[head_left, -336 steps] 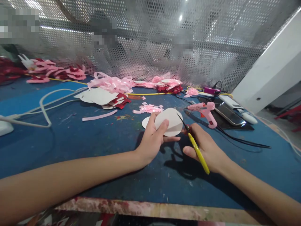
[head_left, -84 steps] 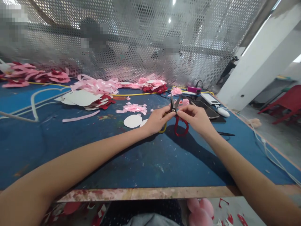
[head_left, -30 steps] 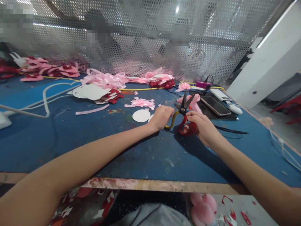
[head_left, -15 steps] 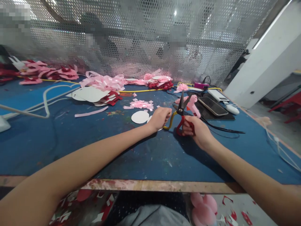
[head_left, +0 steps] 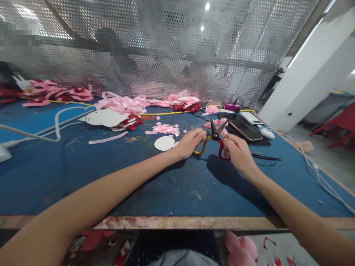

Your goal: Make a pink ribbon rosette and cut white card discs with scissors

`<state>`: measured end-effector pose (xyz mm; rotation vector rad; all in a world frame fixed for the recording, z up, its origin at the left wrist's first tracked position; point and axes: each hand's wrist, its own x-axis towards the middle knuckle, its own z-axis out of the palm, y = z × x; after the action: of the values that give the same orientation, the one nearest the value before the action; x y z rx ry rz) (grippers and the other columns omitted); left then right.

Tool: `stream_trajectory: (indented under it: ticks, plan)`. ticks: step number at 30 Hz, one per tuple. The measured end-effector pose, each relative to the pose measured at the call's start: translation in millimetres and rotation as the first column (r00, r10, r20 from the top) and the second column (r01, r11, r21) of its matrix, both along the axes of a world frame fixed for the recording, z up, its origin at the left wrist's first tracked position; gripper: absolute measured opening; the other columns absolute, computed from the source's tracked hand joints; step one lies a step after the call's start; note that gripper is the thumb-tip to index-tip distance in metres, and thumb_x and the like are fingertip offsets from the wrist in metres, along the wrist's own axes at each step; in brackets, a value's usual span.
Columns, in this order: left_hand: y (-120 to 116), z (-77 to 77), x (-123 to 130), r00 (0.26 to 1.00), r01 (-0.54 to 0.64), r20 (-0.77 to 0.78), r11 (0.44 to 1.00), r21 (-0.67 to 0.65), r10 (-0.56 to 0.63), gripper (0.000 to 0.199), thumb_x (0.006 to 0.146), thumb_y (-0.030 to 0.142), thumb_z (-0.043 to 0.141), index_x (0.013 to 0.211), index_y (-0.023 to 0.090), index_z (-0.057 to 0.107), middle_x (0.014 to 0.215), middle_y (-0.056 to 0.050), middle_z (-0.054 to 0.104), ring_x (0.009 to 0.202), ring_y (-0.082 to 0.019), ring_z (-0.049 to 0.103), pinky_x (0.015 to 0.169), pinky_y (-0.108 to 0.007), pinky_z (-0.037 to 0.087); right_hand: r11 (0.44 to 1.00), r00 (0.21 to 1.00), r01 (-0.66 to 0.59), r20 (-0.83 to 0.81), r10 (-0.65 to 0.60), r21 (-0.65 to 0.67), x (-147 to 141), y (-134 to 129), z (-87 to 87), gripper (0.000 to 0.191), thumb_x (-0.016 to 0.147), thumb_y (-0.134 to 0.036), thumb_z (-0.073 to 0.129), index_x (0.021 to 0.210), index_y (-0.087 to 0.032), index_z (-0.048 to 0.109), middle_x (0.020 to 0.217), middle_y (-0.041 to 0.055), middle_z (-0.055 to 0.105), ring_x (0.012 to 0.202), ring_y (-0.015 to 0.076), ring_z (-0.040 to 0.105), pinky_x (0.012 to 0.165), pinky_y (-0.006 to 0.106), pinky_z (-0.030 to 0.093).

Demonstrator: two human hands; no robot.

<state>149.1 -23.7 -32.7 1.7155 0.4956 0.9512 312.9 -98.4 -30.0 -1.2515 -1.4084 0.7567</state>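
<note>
A pair of scissors point(head_left: 215, 135) is held above the blue table, dark blades parted and pointing up and away from me. My right hand point(head_left: 239, 153) is closed around the red handle. At the yellow handle, my left hand point(head_left: 191, 142) has its fingers curled against the loop, gripping it. Beside my left wrist lies a white paper oval point(head_left: 164, 143), with a second white piece partly hidden under that hand. Small cut pieces of pink ribbon point(head_left: 165, 128) lie just beyond. A pink glue gun point(head_left: 224, 127) rests behind the blades, partly covered by them.
White and red cut-outs point(head_left: 107, 117), a pile of pink ribbon loops point(head_left: 122, 101) and a single pink strip point(head_left: 108, 138) lie left. A phone point(head_left: 245, 130) and a white power bank point(head_left: 251, 118) sit right. Perforated metal sheeting point(head_left: 166, 48) stands along the back.
The parted scissors have moved slightly, with the handles spread a little wider. My right hand has shifted a little to the right. The view has tilted slightly.
</note>
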Motion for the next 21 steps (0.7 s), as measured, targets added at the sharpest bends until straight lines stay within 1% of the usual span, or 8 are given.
stream_trajectory:
  ticks: [2,6,8,10,12,14,17,21]
  plan:
    - [0,3.1,3,1.000,0.013,0.017,0.999,0.049,-0.013,0.034,0.082,0.046,0.049,0.066,0.017,0.043,0.060,0.004,0.039,0.055,-0.008,0.037,0.053,-0.022,0.031,0.997,0.997,0.049,0.062,-0.052,0.054,6,0,3.7,0.023,0.078,-0.027,0.044,0.058,-0.022,0.033,0.050,-0.0068,0.028,0.042,0.0082,0.026,0.040,0.023,0.021]
    - [-3,2.8,8,0.996,0.058,0.074,0.997,-0.051,-0.054,0.035,0.079,0.049,0.054,0.070,0.017,0.044,0.061,0.004,0.044,0.055,-0.008,0.042,0.055,-0.022,0.033,0.990,0.984,0.091,0.141,-0.107,0.110,5,-4,14.9,0.027,0.080,-0.029,0.043,0.057,-0.022,0.030,0.048,-0.0066,0.027,0.043,0.0089,0.026,0.042,0.024,0.022]
    - [-4,-1.0,9,0.995,0.083,0.056,0.994,-0.063,-0.080,0.034,0.079,0.048,0.055,0.071,0.016,0.046,0.063,0.003,0.048,0.058,-0.009,0.045,0.057,-0.022,0.035,0.983,0.962,0.122,0.229,-0.150,0.135,2,-8,20.3,0.029,0.081,-0.029,0.042,0.056,-0.022,0.030,0.048,-0.0060,0.028,0.044,0.0092,0.027,0.044,0.024,0.023]
    - [-3,-4.6,8,0.996,0.091,-0.001,0.995,-0.036,-0.091,0.033,0.079,0.046,0.056,0.070,0.016,0.050,0.066,0.002,0.052,0.060,-0.009,0.047,0.059,-0.022,0.036,0.975,0.917,0.152,0.345,-0.201,0.163,0,-11,24.3,0.030,0.082,-0.028,0.042,0.055,-0.021,0.031,0.048,-0.0053,0.029,0.046,0.0093,0.029,0.045,0.025,0.022]
    - [-1,-5.7,4,0.993,0.075,-0.092,0.997,0.033,-0.072,0.029,0.077,0.043,0.060,0.070,0.015,0.055,0.068,0.002,0.054,0.061,-0.009,0.047,0.060,-0.022,0.036,0.971,0.868,0.157,0.444,-0.222,0.178,-1,-12,26.3,0.030,0.082,-0.027,0.043,0.055,-0.020,0.032,0.049,-0.0049,0.030,0.048,0.0092,0.029,0.046,0.025,0.022]
    - [2,-3.6,-1,0.984,0.060,-0.173,0.988,0.145,-0.034,0.023,0.074,0.036,0.065,0.070,0.014,0.060,0.068,0.002,0.056,0.063,-0.010,0.048,0.062,-0.023,0.036,0.973,0.838,0.144,0.500,-0.218,0.181,-2,-13,26.4,0.030,0.082,-0.028,0.043,0.055,-0.020,0.032,0.050,-0.0049,0.029,0.049,0.0093,0.029,0.047,0.025,0.021]
    - [6,2.7,-8,0.972,0.091,-0.236,0.948,0.305,-0.017,0.013,0.072,0.027,0.068,0.069,0.015,0.066,0.070,0.000,0.061,0.070,-0.012,0.053,0.069,-0.024,0.039,0.978,0.821,0.112,0.538,-0.192,0.179,-3,-12,24.2,0.032,0.085,-0.030,0.041,0.056,-0.021,0.029,0.051,-0.0049,0.028,0.049,0.0101,0.030,0.048,0.025,0.022]
    - [8,7.9,-12,0.955,0.112,-0.298,0.913,0.392,0.011,0.010,0.072,0.024,0.070,0.068,0.015,0.068,0.070,-0.001,0.063,0.071,-0.013,0.056,0.071,-0.024,0.040,0.977,0.790,0.077,0.585,-0.182,0.199,-4,-11,19.5,0.032,0.090,-0.035,0.035,0.061,-0.022,0.031,0.053,-0.0044,0.031,0.051,0.0124,0.032,0.052,0.026,0.024]
